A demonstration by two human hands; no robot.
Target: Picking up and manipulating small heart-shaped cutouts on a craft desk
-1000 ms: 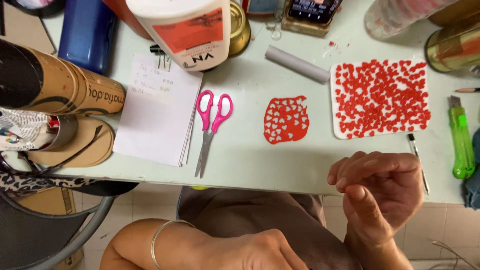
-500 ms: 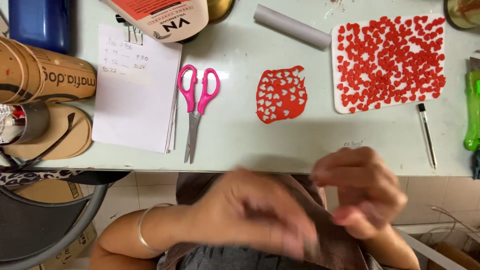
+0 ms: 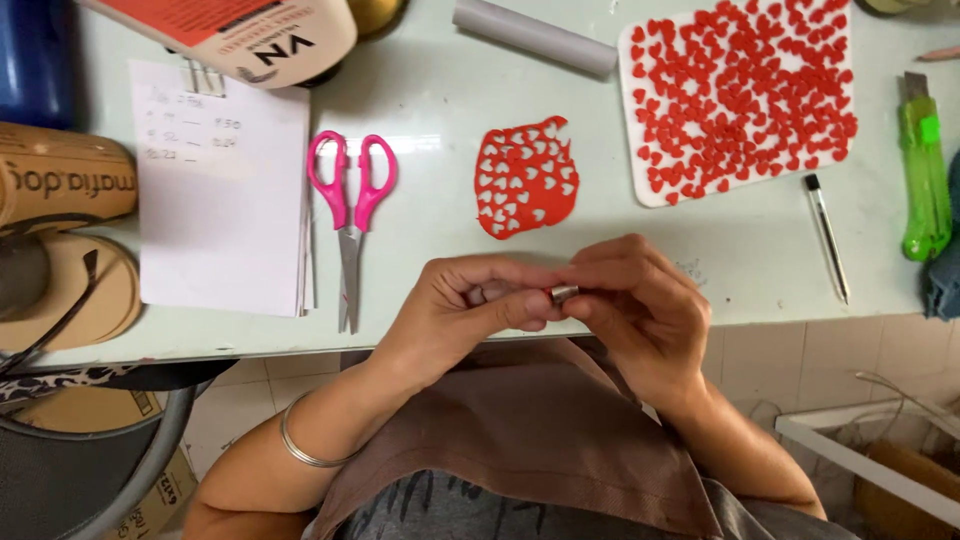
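scissors (image 3: 351,215): pink glossy plastic, metal blades | table (image 3: 440,240): smooth, glossy | bangle (image 3: 300,450): metal

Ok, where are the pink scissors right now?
In the head view the pink scissors lie shut on the table, left of centre, between the white paper stack and the red sheet with heart cut-outs.

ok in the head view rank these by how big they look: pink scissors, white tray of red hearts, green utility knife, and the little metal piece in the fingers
1. white tray of red hearts
2. pink scissors
3. green utility knife, somewhat shorter than the scissors
4. small metal piece, pinched between left hand and right hand, mostly hidden by the fingers
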